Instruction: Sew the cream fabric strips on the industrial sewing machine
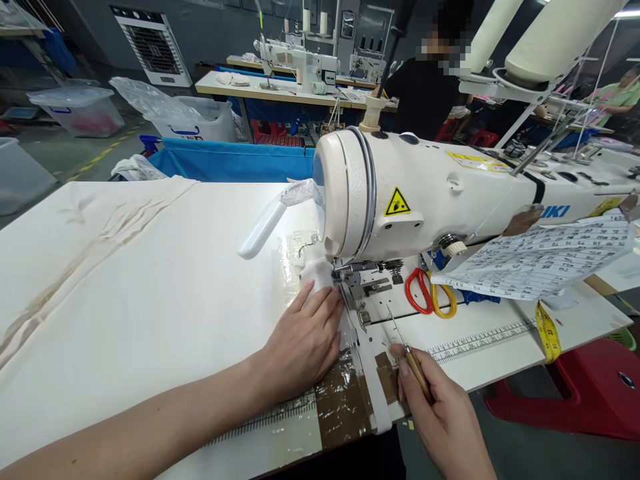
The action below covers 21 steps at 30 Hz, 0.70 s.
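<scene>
My left hand (pixel 307 337) lies flat, fingers stretched out, on white fabric (pixel 320 273) just left of the presser foot (pixel 350 283) of a white sewing machine (pixel 425 193). My right hand (pixel 443 413) is closed round a thin awl (pixel 407 350) with a wooden handle. Its metal point aims toward the needle area. A narrow white strip (pixel 375 380) runs from the foot toward the table's front edge between my hands.
A big white cloth (pixel 125 267) covers the table's left side. Red and yellow scissors (pixel 430 293), a printed sheet (pixel 540 257) and a yellow tape measure (pixel 547 330) lie to the right. A red stool (pixel 575 393) stands below. Another person (pixel 430 80) works at machines behind.
</scene>
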Each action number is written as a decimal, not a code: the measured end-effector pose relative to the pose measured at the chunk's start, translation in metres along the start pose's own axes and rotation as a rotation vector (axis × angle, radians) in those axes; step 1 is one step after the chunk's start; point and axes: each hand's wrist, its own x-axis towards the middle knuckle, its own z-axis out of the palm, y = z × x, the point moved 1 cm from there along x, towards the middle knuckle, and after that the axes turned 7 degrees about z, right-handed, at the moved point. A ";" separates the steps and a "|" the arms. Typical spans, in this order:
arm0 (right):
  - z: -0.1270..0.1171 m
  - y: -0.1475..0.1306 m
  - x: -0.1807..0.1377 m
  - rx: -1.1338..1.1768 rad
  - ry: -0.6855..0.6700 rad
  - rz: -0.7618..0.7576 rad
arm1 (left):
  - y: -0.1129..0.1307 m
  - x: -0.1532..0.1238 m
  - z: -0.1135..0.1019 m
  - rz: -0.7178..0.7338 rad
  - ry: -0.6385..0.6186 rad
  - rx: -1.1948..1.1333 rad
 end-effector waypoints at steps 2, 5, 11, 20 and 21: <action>0.000 0.000 0.000 0.003 -0.001 0.005 | 0.000 -0.001 -0.001 0.000 -0.008 0.008; 0.000 -0.001 0.000 0.005 0.017 0.008 | 0.001 -0.001 -0.002 0.007 0.001 0.008; 0.001 -0.004 0.000 0.029 0.019 0.038 | 0.002 -0.002 -0.001 0.008 -0.011 0.009; 0.002 -0.003 -0.003 0.097 -0.001 0.156 | 0.002 -0.005 0.003 0.021 -0.015 0.012; 0.003 -0.003 -0.004 0.103 0.007 0.169 | 0.002 -0.004 0.003 0.020 -0.014 0.012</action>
